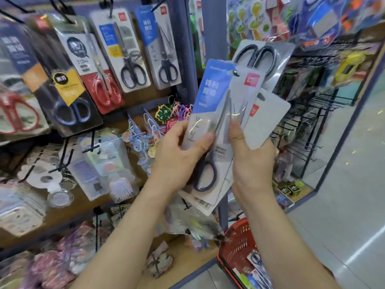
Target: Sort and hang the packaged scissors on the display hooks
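Note:
Both hands hold a fan of packaged scissors in front of the shelf. My left hand (181,157) grips the front pack with a blue card (210,97) and dark-handled scissors, thumb across its face. My right hand (250,161) holds the packs behind it: one with a red logo (248,88), a grey-backed pack (268,119), and an upside-down pack with black handles (260,57). More scissor packs (129,53) hang on display hooks (110,7) at the upper left, including a matching blue-card pack (160,46).
A red shopping basket (237,247) with more packs stands on the floor at lower right. Shelves of small goods fill the left. A grey shelf post (212,28) rises behind the packs. A black wire rack (308,126) stands to the right, with open floor beyond.

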Tool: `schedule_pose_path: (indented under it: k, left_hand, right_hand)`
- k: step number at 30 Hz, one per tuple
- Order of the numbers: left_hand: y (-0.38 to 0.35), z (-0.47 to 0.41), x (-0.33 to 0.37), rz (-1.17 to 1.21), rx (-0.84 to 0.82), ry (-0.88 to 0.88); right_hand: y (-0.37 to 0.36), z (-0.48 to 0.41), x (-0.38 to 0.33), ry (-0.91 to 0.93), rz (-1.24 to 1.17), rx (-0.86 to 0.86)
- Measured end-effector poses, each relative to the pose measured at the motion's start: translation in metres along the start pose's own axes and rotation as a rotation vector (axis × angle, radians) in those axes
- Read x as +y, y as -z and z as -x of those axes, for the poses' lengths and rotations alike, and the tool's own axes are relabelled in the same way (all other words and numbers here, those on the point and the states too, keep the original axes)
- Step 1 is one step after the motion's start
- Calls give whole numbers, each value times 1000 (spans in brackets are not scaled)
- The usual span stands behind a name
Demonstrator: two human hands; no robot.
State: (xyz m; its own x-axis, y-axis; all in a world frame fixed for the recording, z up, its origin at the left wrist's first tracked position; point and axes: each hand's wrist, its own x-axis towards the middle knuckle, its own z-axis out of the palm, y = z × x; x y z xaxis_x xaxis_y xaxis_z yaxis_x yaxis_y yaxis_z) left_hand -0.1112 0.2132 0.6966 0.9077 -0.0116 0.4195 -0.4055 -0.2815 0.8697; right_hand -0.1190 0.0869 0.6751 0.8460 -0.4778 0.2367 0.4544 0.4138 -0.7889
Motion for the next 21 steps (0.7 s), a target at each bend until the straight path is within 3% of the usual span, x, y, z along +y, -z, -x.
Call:
schedule_pose_path:
  k: [4,9,12,16,21]
  left_hand:
    - [-7,-12,1,160,134,-65]
    - [-5,-27,-3,400,336,75]
    - [-2,-37,3,365,338,71]
    - [2,-51,23,195,265,-143]
    - [7,-91,44,435,264,-63]
  right_hand:
    - [-14,-3,0,-37,-6,-108]
    - [-16,-15,0,-75,-27,-220]
    - [-17,-26,1,-14,38,-231]
    - [-27,-48,8,51,112,-137]
    - [-37,-73,-1,145,117,-42]
